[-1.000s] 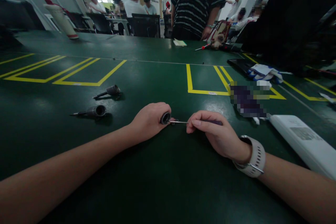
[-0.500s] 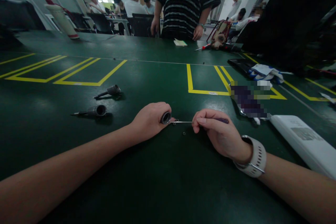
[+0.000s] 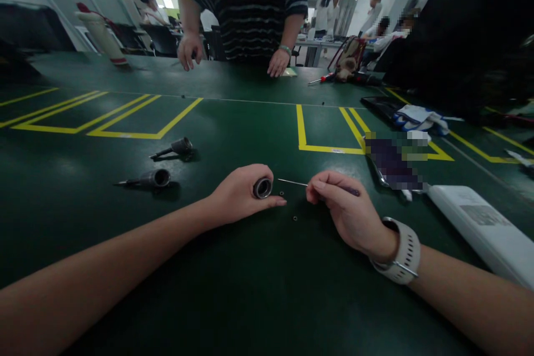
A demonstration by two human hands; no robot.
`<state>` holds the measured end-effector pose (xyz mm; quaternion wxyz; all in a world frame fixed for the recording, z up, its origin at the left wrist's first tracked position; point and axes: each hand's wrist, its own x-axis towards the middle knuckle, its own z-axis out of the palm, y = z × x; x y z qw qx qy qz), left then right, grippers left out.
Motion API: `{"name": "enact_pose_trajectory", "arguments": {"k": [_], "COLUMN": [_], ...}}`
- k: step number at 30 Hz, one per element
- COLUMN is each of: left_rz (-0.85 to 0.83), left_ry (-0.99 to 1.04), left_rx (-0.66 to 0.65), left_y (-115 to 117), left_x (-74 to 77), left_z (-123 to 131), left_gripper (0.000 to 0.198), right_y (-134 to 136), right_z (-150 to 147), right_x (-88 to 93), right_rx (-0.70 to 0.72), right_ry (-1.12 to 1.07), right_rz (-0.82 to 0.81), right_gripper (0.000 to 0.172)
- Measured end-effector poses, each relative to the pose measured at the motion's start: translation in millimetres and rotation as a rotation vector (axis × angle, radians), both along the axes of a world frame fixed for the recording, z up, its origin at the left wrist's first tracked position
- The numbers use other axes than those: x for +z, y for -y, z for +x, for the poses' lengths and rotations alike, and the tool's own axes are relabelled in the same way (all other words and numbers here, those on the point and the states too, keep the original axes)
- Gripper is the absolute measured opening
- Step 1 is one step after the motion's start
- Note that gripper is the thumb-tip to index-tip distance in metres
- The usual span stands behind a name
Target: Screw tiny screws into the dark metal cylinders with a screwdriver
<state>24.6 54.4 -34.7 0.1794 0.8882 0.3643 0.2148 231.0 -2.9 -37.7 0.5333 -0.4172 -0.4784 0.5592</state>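
My left hand [image 3: 240, 196] rests on the green table [image 3: 250, 289], fingers wrapped round a short grey tube [image 3: 262, 187] whose open end faces right. My right hand [image 3: 346, 211], with a white watch at the wrist, pinches a thin screwdriver [image 3: 317, 184]; its metal shaft points left and its tip hangs a little right of the tube, not touching it. Two tiny dark rings lie on the table between my hands, one ring [image 3: 281, 193] near the tube and another ring [image 3: 295, 218] closer to me.
Two grey tube parts with thin stems [image 3: 155, 179] [image 3: 179, 146] lie left of my hands. A white flat device [image 3: 479, 228] sits at the right. Yellow tape boxes [image 3: 329, 147] mark the table. A person in a striped shirt [image 3: 246, 5] stands at the far edge with both hands [image 3: 233, 55] down.
The screwdriver tip has drawn back out of the tube's mouth and lifted. Two small rings now lie on the table. The person in stripes has stepped left along the far edge.
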Motion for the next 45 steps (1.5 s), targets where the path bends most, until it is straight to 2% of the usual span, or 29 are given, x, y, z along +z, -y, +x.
{"name": "enact_pose_trajectory", "arguments": {"k": [8,13,15,19,24,26,33,36,39,45], "left_rz": [0.047,0.108,0.150,0.237,0.298,0.312,0.288,0.339,0.349,0.358], "left_ry": [-0.110,-0.130,-0.168,-0.293,-0.364,-0.366,-0.341,-0.314,-0.302,-0.252], "left_rx": [-0.178,-0.229,-0.269,-0.331,-0.290,-0.283,-0.273,-0.363,-0.455,-0.445], "left_y": [3.8,8.0,9.4,13.3,20.2,20.9,19.2,19.1,18.8,20.9], "left_x": [4.0,6.6,6.7,8.1,10.4,9.4,6.9,7.7,7.0,2.5], "left_z": [0.9,1.9,2.2,5.7,16.4,19.3,19.0,19.0,18.4,11.2], "left_gripper": [0.036,0.059,0.062,0.052,0.023,0.017,0.018,0.029,0.030,0.028], "right_y": [-3.4,-7.5,-9.8,-12.9,-14.5,-15.2,-16.0,-15.8,-15.6,-13.1], "right_z": [-0.5,-1.8,-2.0,-2.7,-3.8,-4.0,-3.3,-3.9,-4.8,-2.0], "right_x": [-2.7,-4.4,-5.6,-6.9,-6.5,-6.8,-6.5,-5.6,-6.0,-7.9], "right_rx": [-0.026,-0.039,-0.058,-0.079,-0.090,-0.085,-0.075,-0.075,-0.065,-0.050], "right_ry": [0.030,0.014,-0.002,-0.040,-0.053,-0.046,-0.042,-0.046,-0.045,-0.023], "right_rz": [0.019,0.027,0.020,0.017,0.009,0.008,-0.011,-0.023,-0.022,-0.021], "right_gripper": [0.011,0.011,0.011,0.010,0.011,0.011,0.010,0.011,0.010,0.010]}}
